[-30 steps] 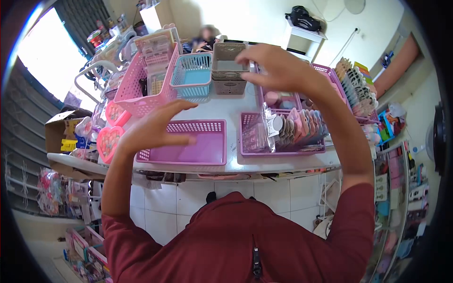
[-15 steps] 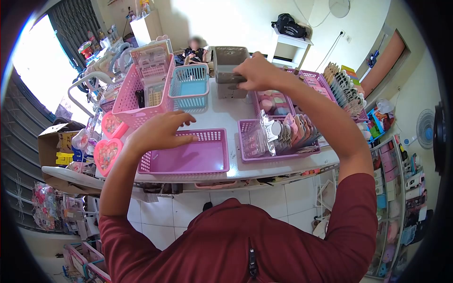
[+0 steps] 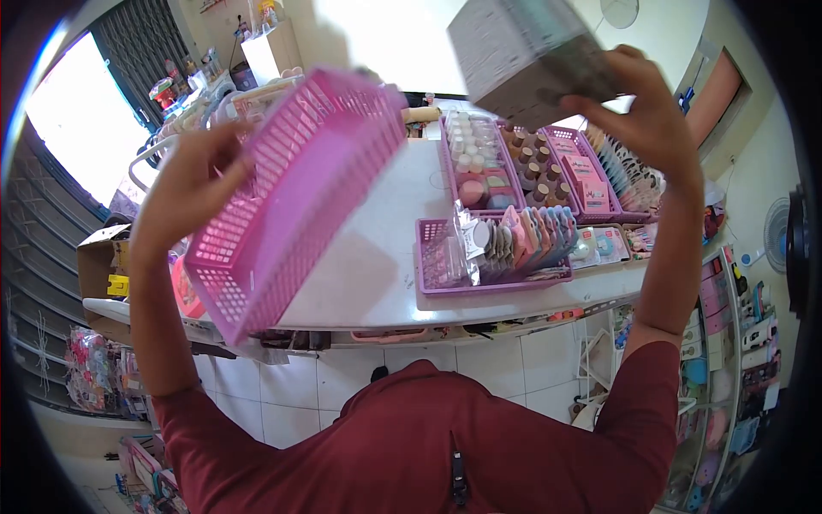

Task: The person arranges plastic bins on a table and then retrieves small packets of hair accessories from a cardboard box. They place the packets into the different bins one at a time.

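My left hand [image 3: 195,187] grips the long side of a purple plastic basket [image 3: 295,193], which is lifted off the table and steeply tilted; no contents show in it. Up at the right, my right hand [image 3: 646,120] is closed on the lower edge of a grey plastic container [image 3: 527,64], raised above the table with its underside partly toward me. Below the container, a purple basket [image 3: 492,289] of packaged goods rests on the white table [image 3: 368,291]. The lifted basket hides much of the table's left part.
At the right back of the table, more baskets hold bottles with brown caps [image 3: 535,167], sponges [image 3: 471,190] and pink boxes [image 3: 589,184]. A cardboard box [image 3: 96,265] is at the left. A stocked shelf rack [image 3: 719,343] and a fan [image 3: 771,230] stand right.
My left hand has taken hold of the purple basket and lifted and tilted it. The grey container has gone up and to the right in my right hand.
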{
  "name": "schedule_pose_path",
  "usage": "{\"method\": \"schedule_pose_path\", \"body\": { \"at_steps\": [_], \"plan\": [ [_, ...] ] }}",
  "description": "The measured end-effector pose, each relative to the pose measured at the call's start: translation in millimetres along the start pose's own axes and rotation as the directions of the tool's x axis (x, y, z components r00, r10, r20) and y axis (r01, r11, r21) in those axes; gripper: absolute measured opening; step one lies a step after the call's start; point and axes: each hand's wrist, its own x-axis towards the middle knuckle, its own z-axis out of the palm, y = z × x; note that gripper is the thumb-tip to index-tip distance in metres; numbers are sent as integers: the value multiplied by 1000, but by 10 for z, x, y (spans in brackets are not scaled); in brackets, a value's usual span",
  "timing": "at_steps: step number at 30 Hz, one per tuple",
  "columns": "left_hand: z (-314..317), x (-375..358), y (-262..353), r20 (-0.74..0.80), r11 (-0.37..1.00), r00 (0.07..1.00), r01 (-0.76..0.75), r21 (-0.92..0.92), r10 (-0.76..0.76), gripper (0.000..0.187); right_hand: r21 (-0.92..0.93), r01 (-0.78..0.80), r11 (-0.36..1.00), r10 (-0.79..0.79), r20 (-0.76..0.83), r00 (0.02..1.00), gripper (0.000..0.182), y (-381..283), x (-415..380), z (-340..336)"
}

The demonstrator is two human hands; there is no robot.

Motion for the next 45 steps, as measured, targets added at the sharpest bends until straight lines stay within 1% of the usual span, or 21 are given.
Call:
{"method": "schedule_pose_path", "body": {
  "at_steps": [1,2,3,5,7,9,10,12,14,15,17,19,21,22,26,31,34,36,40,43,45],
  "plan": [
    [-2,131,41,4,1000,1000,-1,1,1,34,59,-69,996,70,-23,997,27,30,-88,-129],
    [3,294,96,-54,998,998,41,57,-38,38,116,-134,984,140,-45,989,26,83,-182,-236],
    [14,467,144,-116,990,991,85,110,-73,43,114,-137,984,143,-49,988,26,166,-298,-339],
    [183,822,101,-119,989,993,43,143,-26,46,202,-286,937,298,-30,954,28,307,-514,-508],
    [455,1217,-70,-70,993,998,16,119,-8,46,195,-330,924,341,-27,940,29,316,-671,-546],
    [794,1537,-107,-36,970,997,69,231,-62,45,167,-372,913,383,-37,923,30,319,-813,-539],
    [949,1589,-57,-35,971,998,65,232,-58,45,165,-373,913,384,-40,922,30,316,-875,-542],
    [1210,1676,15,-20,939,1000,12,343,-5,45,190,-403,895,412,-9,911,30,318,-991,-553],
    [1378,1711,6,22,935,1000,-1,354,-7,45,154,-374,914,384,-38,923,32,354,-1096,-584],
    [1450,1718,12,63,931,998,-11,365,-13,45,123,-408,905,410,3,912,32,369,-1148,-631],
    [1545,1702,-3,57,932,998,-18,362,-3,43,87,-444,892,443,41,896,32,346,-1210,-719],
    [1643,1692,-45,48,936,999,-18,352,1,42,79,-546,834,540,84,838,32,279,-1237,-796],
    [1744,1682,-118,-39,946,996,-66,319,82,31,74,-498,864,496,41,867,32,306,-1300,-792],
    [1808,1700,-193,-42,947,996,-63,316,81,31,70,-446,892,447,-4,894,32,318,-1314,-792],
    [2069,1761,-464,-20,913,997,-54,403,68,29,78,-427,901,428,-5,904,32,260,-1292,-812],
    [2146,1633,-355,-11,880,1000,-16,474,24,29,-50,-362,931,365,89,927,35,218,-1226,-881],
    [2148,1599,-322,22,850,1000,2,526,-15,29,-11,-308,951,309,44,950,35,180,-1207,-852],
    [2147,1570,-312,87,811,992,22,584,-90,31,0,-315,949,315,33,948,35,143,-1189,-830],
    [2148,1524,-343,122,829,988,6,559,-90,38,21,-331,944,330,37,943,34,97,-1134,-810],
    [2189,1549,-404,132,826,991,-47,562,-33,31,18,-309,951,308,46,950,33,88,-1088,-767],
    [2210,1574,-429,216,837,976,-110,536,-10,20,43,-308,950,306,53,951,31,59,-1054,-735]
  ]
}}
